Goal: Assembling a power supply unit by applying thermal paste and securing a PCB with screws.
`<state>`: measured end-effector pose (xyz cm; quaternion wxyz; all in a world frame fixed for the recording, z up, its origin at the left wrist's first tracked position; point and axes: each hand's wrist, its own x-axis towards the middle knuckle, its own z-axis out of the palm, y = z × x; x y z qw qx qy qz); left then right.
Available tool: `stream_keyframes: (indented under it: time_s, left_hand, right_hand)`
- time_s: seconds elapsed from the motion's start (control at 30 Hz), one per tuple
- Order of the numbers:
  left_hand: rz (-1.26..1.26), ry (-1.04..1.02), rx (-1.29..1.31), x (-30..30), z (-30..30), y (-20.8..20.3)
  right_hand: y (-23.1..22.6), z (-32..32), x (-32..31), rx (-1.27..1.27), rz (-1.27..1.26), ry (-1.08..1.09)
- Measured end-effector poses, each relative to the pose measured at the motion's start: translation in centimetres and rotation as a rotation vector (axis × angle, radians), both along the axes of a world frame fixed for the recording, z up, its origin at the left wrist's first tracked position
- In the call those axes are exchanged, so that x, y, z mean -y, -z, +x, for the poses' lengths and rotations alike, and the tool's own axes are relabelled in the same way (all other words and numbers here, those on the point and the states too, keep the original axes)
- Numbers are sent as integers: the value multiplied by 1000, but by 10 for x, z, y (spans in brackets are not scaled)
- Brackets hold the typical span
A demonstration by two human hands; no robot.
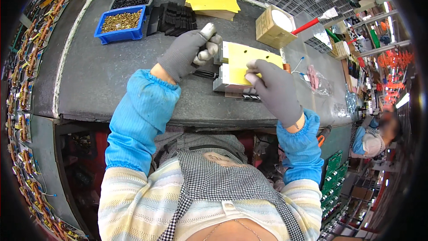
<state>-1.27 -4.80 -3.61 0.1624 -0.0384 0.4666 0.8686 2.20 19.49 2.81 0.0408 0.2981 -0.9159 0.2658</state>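
the yellow sheet (249, 62) is pressed onto a grey block (227, 78) near the desk's (102, 85) front edge by the closed fingers of the right hand (276, 91). the left hand (189, 51) is clamped on a small dark part at the block's left end. the sheet could be creased or skewed if the block slides toward the edge under uneven pressure.

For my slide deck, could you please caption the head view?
Gloved left hand and right hand press yellow sheet onto a grey block on the workbench.
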Motion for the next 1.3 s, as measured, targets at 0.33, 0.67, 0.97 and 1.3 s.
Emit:
stream_keyframes:
  time_s: [0.33, 0.67, 0.97, 1.3]
  left_hand:
    - [15, 91, -82, 3, 3, -4]
    - [200, -76, -94, 39, -28, 3]
    - [-1130, -807, -378, 152, -136, -7]
    - [-751, 296, -820, 14, 2, 23]
  right_hand:
    - [-16, -22, 59, -217, -244, -82]
    - [-23, -14, 25, -53, -418, 35]
    - [-17, 0, -55, 13, -53, 152]
    - [5, -9, -65, 33, -85, 114]
